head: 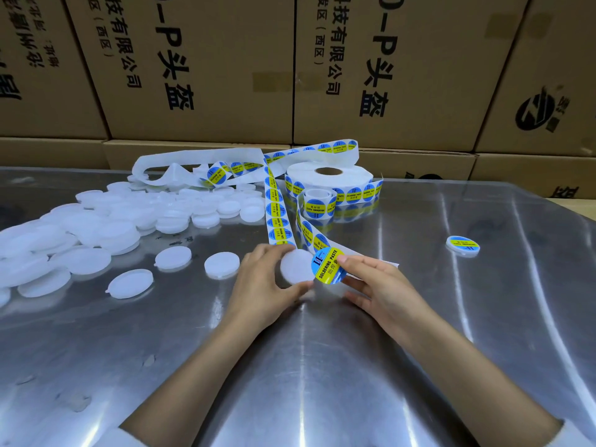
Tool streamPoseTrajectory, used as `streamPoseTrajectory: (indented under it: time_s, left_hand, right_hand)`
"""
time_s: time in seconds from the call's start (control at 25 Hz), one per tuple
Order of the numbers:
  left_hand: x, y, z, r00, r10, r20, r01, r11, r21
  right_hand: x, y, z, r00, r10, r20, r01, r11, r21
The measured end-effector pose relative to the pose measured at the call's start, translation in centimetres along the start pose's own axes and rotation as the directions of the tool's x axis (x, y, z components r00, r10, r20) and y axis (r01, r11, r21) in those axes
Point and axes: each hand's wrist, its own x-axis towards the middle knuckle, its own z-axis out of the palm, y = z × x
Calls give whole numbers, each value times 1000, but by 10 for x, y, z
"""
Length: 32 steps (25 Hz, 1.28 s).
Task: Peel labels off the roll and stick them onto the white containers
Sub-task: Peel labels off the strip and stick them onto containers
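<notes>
1. The left hand (264, 285) grips a round white plastic container (295, 266) near the middle of the shiny metal tabletop (354, 366).
2. The right hand (383, 285) pinches a round blue-and-yellow label (327, 265) at the container's right edge.
3. The white label roll (329, 179) sits toward the far edge.
4. A labelled white container (462, 246) lies toward the right edge.
</notes>
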Motion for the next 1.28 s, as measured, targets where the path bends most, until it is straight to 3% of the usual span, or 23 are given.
streamPoseTrajectory:
  time_s: [0.16,0.36,1.08,1.28]
  left_hand:
    - [-1,14,-3,980,189,-66,-189,982,7]
    - [-4,23,-7,959,277,-59,-276,961,36]
    - [-10,37,-10,947,281,-158,-282,959,17]
    - [-11,41,-11,946,255,-199,-265,964,-27]
  right_hand:
    - [-1,0,-1,999,16,28,-18,999,44]
    - [-2,1,2,999,26,34,-29,997,69]
    - [-8,-5,11,999,-30,-33,34,991,127]
    - [-11,-7,16,985,-155,-77,159,986,48]
